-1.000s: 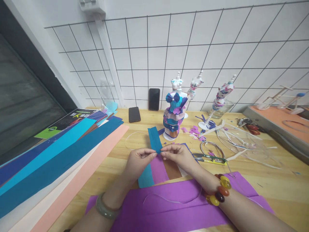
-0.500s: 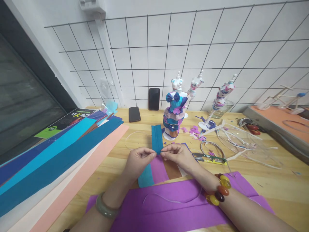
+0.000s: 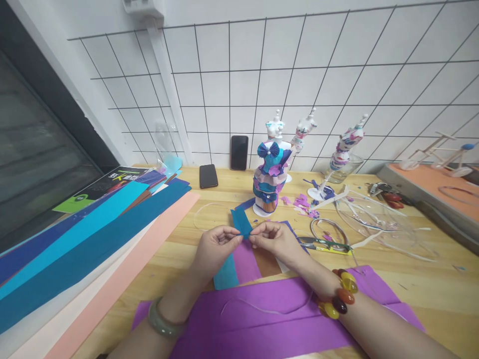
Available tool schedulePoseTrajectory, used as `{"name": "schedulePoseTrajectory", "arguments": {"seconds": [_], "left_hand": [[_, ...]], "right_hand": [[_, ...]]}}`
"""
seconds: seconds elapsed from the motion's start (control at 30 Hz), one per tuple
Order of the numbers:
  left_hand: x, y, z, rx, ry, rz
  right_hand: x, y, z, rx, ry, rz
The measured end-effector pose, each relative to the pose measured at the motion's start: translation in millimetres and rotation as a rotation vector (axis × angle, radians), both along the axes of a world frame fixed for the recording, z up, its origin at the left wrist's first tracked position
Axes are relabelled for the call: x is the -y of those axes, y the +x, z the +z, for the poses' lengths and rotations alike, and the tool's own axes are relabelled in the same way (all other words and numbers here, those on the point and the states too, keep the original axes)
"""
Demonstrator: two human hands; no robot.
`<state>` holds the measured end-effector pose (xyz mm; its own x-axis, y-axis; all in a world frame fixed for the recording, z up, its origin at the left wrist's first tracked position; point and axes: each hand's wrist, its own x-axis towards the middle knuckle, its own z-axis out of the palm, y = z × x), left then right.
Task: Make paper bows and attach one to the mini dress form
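Leaning further left than half a second ago: a teal strip [image 3: 241, 222]. Left hand [image 3: 218, 247] pinches its near edge's left end; right hand [image 3: 276, 243] pinches the right end, seemingly to steady it between them, above coloured strips [image 3: 245, 264].

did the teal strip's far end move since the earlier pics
Yes, the teal strip's far end now sits lower in view, farther from the upright phone.

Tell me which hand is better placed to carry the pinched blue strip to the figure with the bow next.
Right, probably: the right hand sits nearer the figure, while the left hand is farther left. Both pinch the blue strip, so the left would release first.
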<state>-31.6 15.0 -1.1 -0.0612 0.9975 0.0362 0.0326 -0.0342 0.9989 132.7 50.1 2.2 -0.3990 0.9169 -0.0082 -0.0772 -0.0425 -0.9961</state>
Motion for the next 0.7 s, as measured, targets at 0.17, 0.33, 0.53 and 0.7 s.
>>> {"name": "schedulePoseTrajectory", "arguments": {"seconds": [0.17, 0.33, 0.53, 0.7], "left_hand": [[-1.0, 1.1, 0.4, 0.06, -0.012, -0.048], [-1.3, 1.7, 2.0, 0.169, -0.061, -0.155], [-1.0, 1.5, 1.1, 0.208, -0.053, -0.161], [-0.8, 2.9, 0.6, 0.156, -0.039, -0.118]], "right_hand": [[-0.3, 0.0, -2.4, -0.02, -0.01, 0.001], [0.3, 0.5, -3.2, -0.038, 0.015, 0.046], [1.3, -0.1, -4.0, -0.034, 0.046, 0.097], [2.4, -0.9, -5.5, -0.015, 0.073, 0.101]]}}
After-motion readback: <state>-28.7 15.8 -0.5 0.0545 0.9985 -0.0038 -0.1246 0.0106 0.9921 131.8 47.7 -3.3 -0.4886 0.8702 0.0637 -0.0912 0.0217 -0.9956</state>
